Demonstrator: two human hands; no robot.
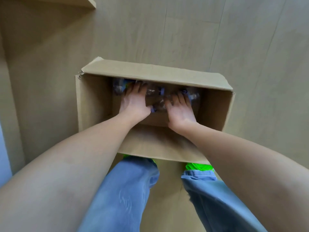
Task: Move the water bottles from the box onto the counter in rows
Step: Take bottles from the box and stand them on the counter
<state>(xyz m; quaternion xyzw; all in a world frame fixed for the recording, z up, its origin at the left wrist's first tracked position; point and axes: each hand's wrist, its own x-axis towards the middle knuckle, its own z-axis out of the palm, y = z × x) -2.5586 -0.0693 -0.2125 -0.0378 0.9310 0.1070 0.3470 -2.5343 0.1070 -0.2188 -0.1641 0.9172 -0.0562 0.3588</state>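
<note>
Both our left hand (133, 99) and right hand (179, 108) reach into the box (93, 97) at frame centre, fingers spread over the water bottles (154, 92) lying sideways directly beneath; whether they grasp yet, we cannot tell.

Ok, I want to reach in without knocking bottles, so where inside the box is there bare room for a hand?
The box floor is bare near its left wall and right wall, and along the near side. It is crowded at the far wall, where the water bottles lie, with the left hand and right hand on them.
</note>
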